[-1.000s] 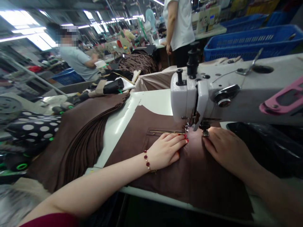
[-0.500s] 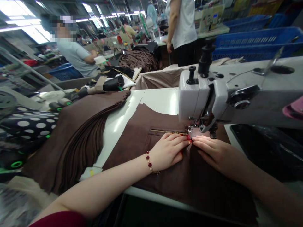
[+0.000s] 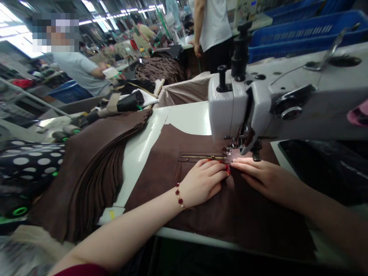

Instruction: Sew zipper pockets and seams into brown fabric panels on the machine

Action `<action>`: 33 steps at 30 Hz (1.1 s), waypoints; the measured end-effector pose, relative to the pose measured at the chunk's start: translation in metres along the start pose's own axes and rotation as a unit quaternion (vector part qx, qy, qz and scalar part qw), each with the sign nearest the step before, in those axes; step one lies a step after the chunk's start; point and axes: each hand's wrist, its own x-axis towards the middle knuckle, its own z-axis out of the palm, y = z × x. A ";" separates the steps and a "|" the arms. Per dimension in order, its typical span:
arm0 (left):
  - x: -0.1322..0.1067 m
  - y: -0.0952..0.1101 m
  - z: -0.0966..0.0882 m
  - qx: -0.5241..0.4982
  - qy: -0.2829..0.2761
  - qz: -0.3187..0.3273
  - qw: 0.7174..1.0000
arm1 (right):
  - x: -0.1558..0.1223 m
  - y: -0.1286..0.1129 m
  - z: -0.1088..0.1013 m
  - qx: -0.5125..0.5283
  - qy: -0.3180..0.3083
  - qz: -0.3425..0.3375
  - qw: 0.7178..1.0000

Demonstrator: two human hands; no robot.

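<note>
A brown fabric panel (image 3: pixel 172 168) with a brass zipper (image 3: pixel 201 157) lies on the white table under the sewing machine (image 3: pixel 258 103). My left hand (image 3: pixel 204 180), with a beaded bracelet at the wrist, rests flat on the fabric just below the zipper's right end, fingers stretched toward the presser foot (image 3: pixel 232 147). My right hand (image 3: pixel 261 176) lies flat on the fabric right of it, fingertips meeting those of the left hand in front of the needle. Neither hand holds anything.
A fanned stack of brown fabric pieces (image 3: pixel 94 161) lies to the left, beside polka-dot cloth (image 3: pixel 25 161). Black material (image 3: pixel 324 165) sits under the machine arm at right. Blue crates (image 3: pixel 301 38) stand behind. One person in grey (image 3: pixel 77 69) sits back left; another in white (image 3: pixel 212 27) stands behind.
My right hand slid left from under the machine head until its fingertips met those of my left hand. The left hand stayed in place. The view shifted slightly.
</note>
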 end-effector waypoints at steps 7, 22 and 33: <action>0.001 -0.006 0.002 -0.099 0.048 -0.041 0.993 | -0.002 0.007 -0.009 -0.003 -0.035 -0.081 0.996; 0.001 -0.012 0.003 -0.161 0.085 -0.084 0.980 | -0.003 0.004 -0.014 0.007 -0.028 -0.110 0.994; 0.001 -0.009 0.002 -0.095 0.067 -0.054 0.992 | 0.001 -0.008 -0.005 -0.061 -0.005 -0.094 0.994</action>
